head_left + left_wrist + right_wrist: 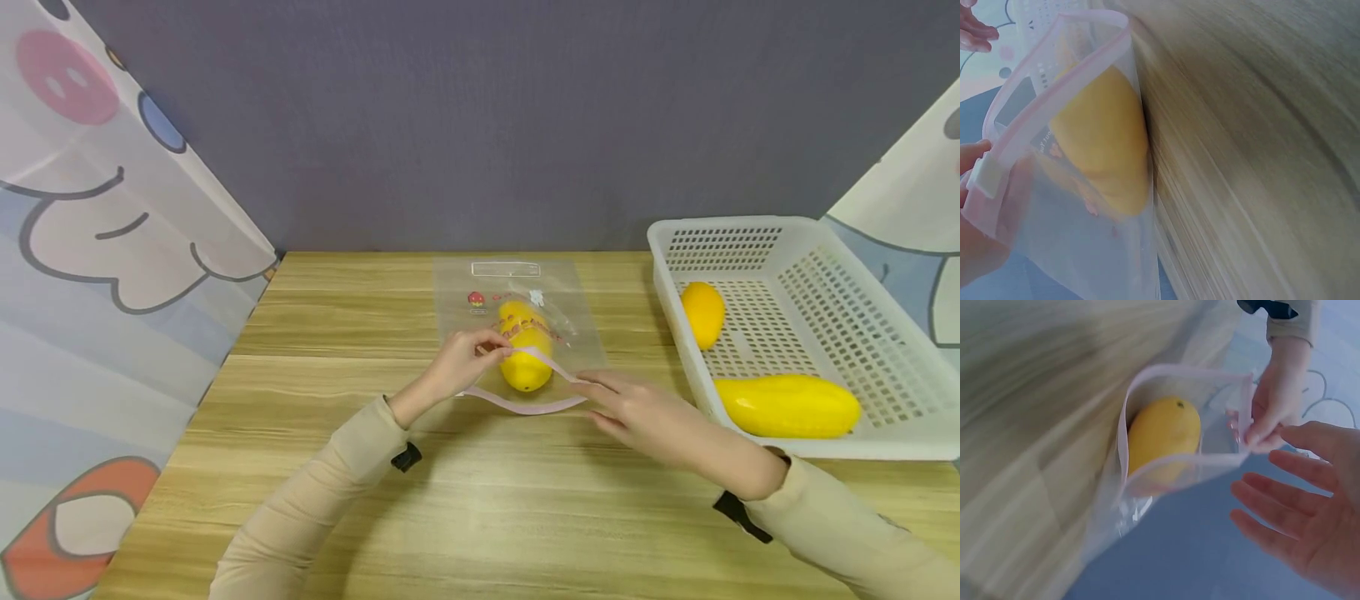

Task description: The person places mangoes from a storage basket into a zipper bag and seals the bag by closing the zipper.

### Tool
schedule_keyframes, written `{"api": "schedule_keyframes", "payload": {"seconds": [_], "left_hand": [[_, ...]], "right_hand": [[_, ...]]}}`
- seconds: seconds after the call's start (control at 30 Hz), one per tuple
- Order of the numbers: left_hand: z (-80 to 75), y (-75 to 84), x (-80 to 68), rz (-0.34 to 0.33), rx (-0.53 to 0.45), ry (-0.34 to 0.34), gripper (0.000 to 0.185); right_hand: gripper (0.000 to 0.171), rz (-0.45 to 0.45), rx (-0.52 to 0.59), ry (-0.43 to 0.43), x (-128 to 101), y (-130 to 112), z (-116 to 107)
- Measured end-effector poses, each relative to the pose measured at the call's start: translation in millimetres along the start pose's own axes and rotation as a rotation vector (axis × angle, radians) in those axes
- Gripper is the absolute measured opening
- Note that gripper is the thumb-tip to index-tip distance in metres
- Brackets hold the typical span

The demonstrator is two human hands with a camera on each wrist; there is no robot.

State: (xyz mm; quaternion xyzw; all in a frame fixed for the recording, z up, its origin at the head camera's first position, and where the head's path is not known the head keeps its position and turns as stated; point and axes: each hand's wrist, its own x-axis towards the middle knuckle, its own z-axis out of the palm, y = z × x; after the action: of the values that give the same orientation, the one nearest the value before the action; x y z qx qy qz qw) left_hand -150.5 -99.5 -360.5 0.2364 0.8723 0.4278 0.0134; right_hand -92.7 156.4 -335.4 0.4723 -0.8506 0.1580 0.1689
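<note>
A clear zip bag (pixel 588 325) with a pink rim lies on the table, its mouth gaping toward me. Inside it rests a yellow mango-like fruit (pixel 525 375), seen through the printed plastic. My left hand (pixel 459 365) pinches the rim at the left corner; a white slider (pixel 986 175) sits beside those fingers in the left wrist view. Beside the bag's right end is my right hand (pixel 648 412), fingers spread. In the right wrist view that hand is apart from the rim and holds nothing.
A white perforated basket (pixel 678 367) stands at the right with a small orange-yellow fruit (pixel 703 315) and a long yellow fruit (pixel 791 406) in it. A dark grey panel (pixel 480 125) rises behind the wooden table (pixel 510 508). Cartoon-printed cloth (pixel 82 350) hangs at the left.
</note>
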Motion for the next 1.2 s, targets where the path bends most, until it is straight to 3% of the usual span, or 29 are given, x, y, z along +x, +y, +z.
{"api": "schedule_keyframes", "payload": {"seconds": [0.37, 0.57, 0.93, 1.2], "left_hand": [[0.0, -3.4, 0.0, 0.039, 0.010, 0.020, 0.014], [-0.5, -3.5, 1.8, 0.038, 0.016, 0.027, 0.014], [-0.9, -2.8, 2.3, 0.003, 0.025, 0.021, 0.016], [-0.6, -2.7, 3.4, -0.002, 0.031, 0.021, 0.016]], "right_hand": [[0.057, 0.040, -0.032, 0.031, -16.8, 17.3, -35.7], [0.029, 0.152, -0.006, -0.069, -23.9, 31.0, -51.0], [0.032, 0.422, 0.052, -0.279, -37.5, 55.0, -75.3], [0.030, 0.487, 0.051, -0.382, -52.3, 79.2, -80.6]]}}
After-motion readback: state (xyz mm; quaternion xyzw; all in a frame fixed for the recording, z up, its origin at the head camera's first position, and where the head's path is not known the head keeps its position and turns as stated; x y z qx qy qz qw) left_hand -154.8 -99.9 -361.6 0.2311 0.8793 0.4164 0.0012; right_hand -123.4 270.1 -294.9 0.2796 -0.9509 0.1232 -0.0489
